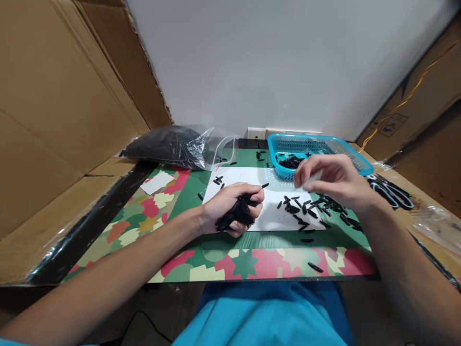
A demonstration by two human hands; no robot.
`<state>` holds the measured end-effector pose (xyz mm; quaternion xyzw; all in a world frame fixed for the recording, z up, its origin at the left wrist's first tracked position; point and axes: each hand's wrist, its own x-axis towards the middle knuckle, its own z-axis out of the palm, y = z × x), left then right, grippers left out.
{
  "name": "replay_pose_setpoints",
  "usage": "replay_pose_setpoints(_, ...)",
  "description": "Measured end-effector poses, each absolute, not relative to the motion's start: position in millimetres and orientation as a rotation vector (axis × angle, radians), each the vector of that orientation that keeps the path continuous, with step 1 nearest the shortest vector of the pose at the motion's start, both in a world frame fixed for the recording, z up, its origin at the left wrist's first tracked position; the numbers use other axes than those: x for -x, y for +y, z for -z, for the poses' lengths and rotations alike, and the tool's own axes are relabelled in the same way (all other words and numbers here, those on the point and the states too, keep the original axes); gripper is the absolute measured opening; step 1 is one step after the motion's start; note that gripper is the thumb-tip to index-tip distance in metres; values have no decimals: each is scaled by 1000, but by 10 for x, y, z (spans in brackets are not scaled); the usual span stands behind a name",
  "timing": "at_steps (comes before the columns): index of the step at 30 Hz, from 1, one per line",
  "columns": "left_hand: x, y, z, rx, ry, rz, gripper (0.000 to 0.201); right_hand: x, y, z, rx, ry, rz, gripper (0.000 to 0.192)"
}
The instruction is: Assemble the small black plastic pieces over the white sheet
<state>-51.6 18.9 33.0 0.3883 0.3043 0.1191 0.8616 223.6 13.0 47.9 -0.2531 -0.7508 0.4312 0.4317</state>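
I see my left hand [230, 209] curled round a bunch of black strips [236, 215], resting on the white sheet [268, 211]. My right hand [333, 180] hovers to the right, fingers drawn together pinching something pale, too blurred to name. Loose black pieces [306, 209] lie scattered just below it. The blue basket [355, 161] sits just beyond, on the far side.

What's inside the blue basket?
The blue basket holds a small heap of little black pieces in its near left corner. The right hand is raised in front of the basket and covers part of it, so the rest of the inside cannot be seen.
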Motion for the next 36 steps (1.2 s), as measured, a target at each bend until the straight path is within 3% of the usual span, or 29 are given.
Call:
replay_pose_setpoints(5, 515, 165, -365, -822, 634, -252, 34, -2095, 209, -407, 647, -1363, -806, 27)
replay_pose_setpoints(14, 522, 186, -335, -814, 555, -255, 33, -1690, -73, -265, 526, -1367, -295, 22)
replay_pose_setpoints(23, 528, 183, -321, -825, 557, -282, 34, -1586, -84, -111, 377, -1488, -275, 24)
replay_pose_setpoints(36, 524, 194, -314, -829, 574, -282, 34, -1651, -82, -94, 497, -1621, -95, 20)
